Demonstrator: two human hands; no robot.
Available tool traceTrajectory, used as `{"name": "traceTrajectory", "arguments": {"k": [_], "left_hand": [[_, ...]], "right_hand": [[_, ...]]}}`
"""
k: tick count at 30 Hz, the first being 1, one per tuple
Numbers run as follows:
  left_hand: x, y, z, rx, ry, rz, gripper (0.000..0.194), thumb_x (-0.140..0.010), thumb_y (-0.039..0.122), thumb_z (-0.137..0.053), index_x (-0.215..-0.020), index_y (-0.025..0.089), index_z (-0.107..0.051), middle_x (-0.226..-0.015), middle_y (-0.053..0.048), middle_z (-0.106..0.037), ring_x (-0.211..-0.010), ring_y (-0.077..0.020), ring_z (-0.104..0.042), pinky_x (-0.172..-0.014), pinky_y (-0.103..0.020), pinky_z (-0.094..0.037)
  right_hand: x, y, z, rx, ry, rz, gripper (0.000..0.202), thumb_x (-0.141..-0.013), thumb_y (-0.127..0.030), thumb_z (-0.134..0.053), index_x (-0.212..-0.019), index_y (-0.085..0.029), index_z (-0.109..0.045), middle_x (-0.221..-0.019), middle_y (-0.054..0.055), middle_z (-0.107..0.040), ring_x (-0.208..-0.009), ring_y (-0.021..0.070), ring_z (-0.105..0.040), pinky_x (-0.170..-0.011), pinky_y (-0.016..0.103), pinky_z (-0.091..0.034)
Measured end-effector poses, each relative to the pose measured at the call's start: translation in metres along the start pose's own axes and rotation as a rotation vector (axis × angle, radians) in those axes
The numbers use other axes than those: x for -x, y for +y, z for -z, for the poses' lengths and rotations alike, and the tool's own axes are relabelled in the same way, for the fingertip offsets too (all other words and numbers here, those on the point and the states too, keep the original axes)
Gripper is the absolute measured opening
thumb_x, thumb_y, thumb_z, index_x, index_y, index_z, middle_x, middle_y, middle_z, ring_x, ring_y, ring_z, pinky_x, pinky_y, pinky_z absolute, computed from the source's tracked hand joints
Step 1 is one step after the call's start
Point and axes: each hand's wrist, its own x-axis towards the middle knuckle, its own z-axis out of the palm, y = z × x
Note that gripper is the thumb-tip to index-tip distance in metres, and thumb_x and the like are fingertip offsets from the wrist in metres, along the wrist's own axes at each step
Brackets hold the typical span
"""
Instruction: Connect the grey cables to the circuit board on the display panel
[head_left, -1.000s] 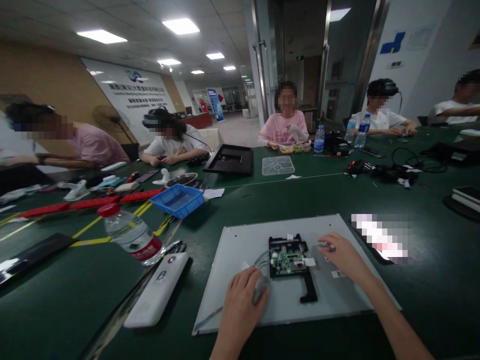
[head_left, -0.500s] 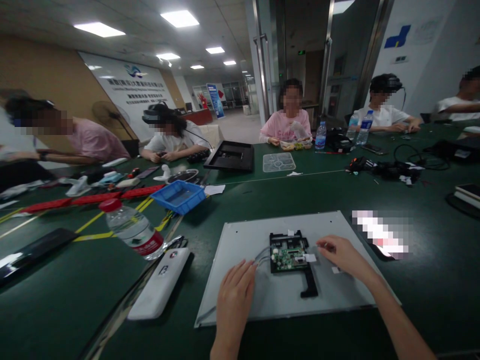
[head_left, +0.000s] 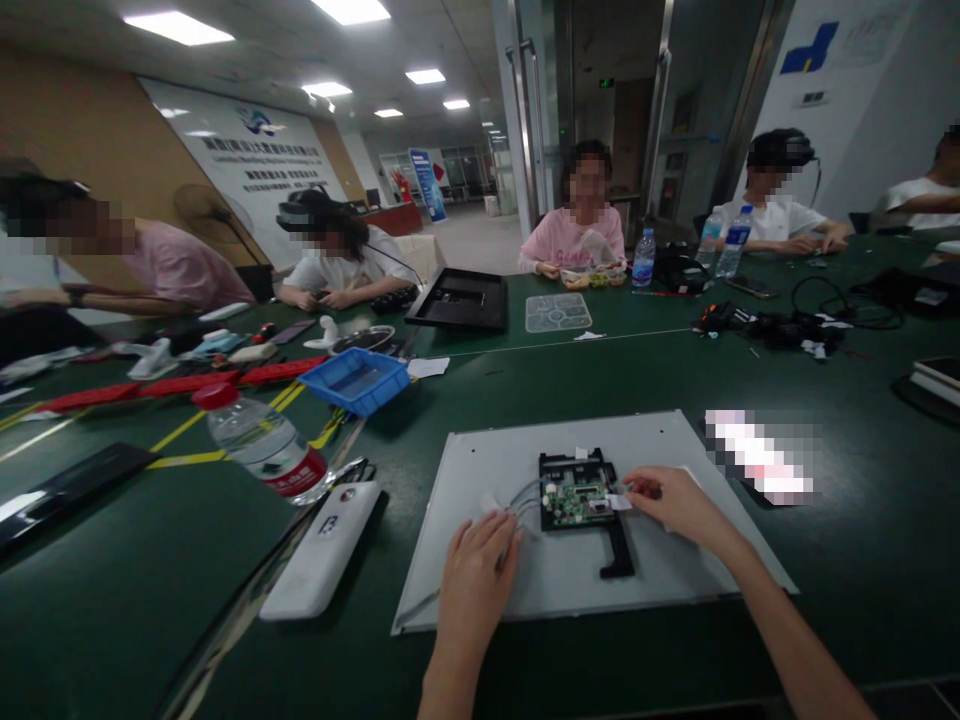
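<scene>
A flat light-grey panel [head_left: 480,475] lies on the green table. Near its middle sits a green circuit board [head_left: 576,504] in a black bracket [head_left: 619,555], with grey cables [head_left: 529,492] running out to the left. My left hand [head_left: 481,565] rests over the panel's left part beside the cable ends, fingers curved; what lies under the fingertips is hidden. Just right of the board, my right hand [head_left: 675,505] has thumb and fingers pinched near a small white tab [head_left: 619,502]; whether it grips the tab is too small to tell.
Left of the panel are a white power bank [head_left: 322,550], a water bottle [head_left: 262,445] and a blue tray [head_left: 356,380]. A lit phone [head_left: 761,460] lies to the right. A black frame [head_left: 459,300] and a clear plastic box [head_left: 557,313] lie farther back. Several people sit around the table.
My right hand has moved slightly left, closer to the board and white tab. The fingers of my left hand have curled more at the cables. The view has shifted a little.
</scene>
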Motion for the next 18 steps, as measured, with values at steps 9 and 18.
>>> {"name": "traceTrajectory", "arguments": {"k": [9,18], "left_hand": [[0.000,0.003,0.005,0.052,-0.009,0.026,0.029,-0.092,0.026,-0.037,-0.105,0.021,-0.063,-0.106,-0.005,-0.067,-0.106,-0.0214,-0.058,-0.098,-0.047,-0.037],[-0.002,0.002,0.002,0.065,0.061,0.045,0.024,-0.090,0.023,-0.040,-0.104,0.018,-0.059,-0.109,-0.008,-0.063,-0.105,-0.0228,-0.055,-0.095,-0.044,-0.040]], "right_hand": [[0.001,-0.007,-0.001,-0.071,-0.049,-0.001,0.025,-0.079,-0.031,-0.054,-0.097,-0.019,-0.066,-0.080,0.004,-0.069,-0.074,0.0183,-0.061,-0.069,0.031,-0.046],[0.007,-0.014,0.005,-0.337,0.113,-0.005,0.059,-0.086,-0.058,-0.030,-0.046,-0.020,-0.050,-0.044,-0.001,-0.044,-0.044,0.0122,-0.041,-0.049,0.027,-0.033]]}}
